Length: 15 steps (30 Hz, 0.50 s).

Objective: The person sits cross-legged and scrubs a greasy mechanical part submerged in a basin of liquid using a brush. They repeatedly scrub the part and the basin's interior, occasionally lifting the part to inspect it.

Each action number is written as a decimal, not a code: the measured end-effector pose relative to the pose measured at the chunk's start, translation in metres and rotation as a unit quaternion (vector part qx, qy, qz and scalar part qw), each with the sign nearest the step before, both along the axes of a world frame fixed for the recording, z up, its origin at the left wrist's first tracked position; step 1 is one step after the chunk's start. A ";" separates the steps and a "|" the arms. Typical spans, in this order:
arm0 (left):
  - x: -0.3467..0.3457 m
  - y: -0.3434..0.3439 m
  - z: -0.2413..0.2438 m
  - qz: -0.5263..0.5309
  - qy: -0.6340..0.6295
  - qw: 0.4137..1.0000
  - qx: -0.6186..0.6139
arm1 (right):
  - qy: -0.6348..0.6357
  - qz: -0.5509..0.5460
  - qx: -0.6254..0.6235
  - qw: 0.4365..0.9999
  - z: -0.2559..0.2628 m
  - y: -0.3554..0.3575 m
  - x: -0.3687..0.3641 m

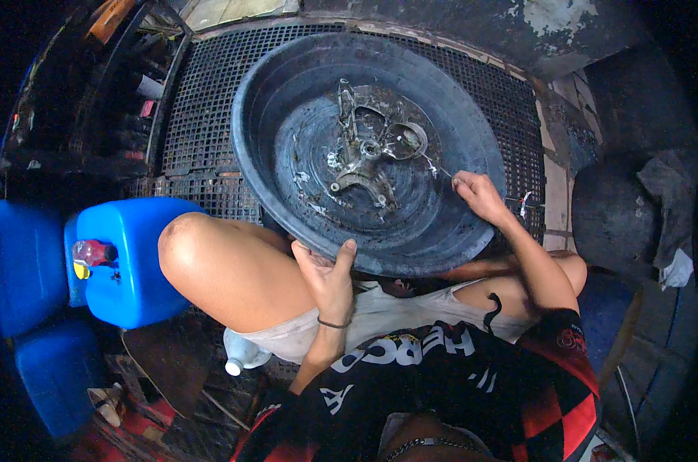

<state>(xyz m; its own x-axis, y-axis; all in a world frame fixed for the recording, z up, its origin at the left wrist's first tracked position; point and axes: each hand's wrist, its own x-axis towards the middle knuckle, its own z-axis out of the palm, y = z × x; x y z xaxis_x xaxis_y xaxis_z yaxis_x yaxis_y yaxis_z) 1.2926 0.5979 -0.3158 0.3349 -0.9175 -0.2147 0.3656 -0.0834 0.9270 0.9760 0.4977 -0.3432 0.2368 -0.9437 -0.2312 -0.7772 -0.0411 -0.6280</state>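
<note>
A large dark plastic basin stands tilted in front of me. On its bottom lies a dirty cast metal machine part with several arms and a round ring. My left hand grips the basin's near rim, the thumb on top. At the right side of the basin, my right hand pinches a thin metal rod, whose far end reaches toward the ring of the part. Wet grime and small light scraps lie around the part.
Black plastic grating lies under the basin. Blue jerrycans stand at the left, with a clear bottle near my left thigh. A cluttered shelf is at the upper left, a dark rounded object at the right.
</note>
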 end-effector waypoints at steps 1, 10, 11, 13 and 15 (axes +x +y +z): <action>0.000 0.000 0.000 0.002 0.001 1.000 -0.001 | 0.005 0.003 0.009 1.000 0.005 0.002 0.004; -0.001 -0.001 0.002 0.006 0.006 1.000 -0.015 | 0.051 0.060 -0.087 0.993 0.024 0.007 0.030; -0.001 -0.001 0.002 0.009 0.009 1.000 -0.021 | 0.053 0.061 -0.087 0.993 0.025 0.006 0.034; -0.001 -0.001 0.002 0.012 0.017 1.000 -0.020 | 0.052 0.067 -0.088 0.992 0.028 0.005 0.039; -0.001 -0.001 0.001 0.011 0.024 0.999 -0.020 | 0.077 0.079 -0.091 0.990 0.029 0.001 0.046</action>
<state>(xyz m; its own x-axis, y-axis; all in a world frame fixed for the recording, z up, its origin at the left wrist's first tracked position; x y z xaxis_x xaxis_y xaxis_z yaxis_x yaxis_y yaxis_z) 1.2911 0.5973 -0.3143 0.3454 -0.9180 -0.1949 0.4116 -0.0385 0.9105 1.0215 0.4986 -0.3146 0.3598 -0.9271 -0.1053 -0.8377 -0.2713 -0.4740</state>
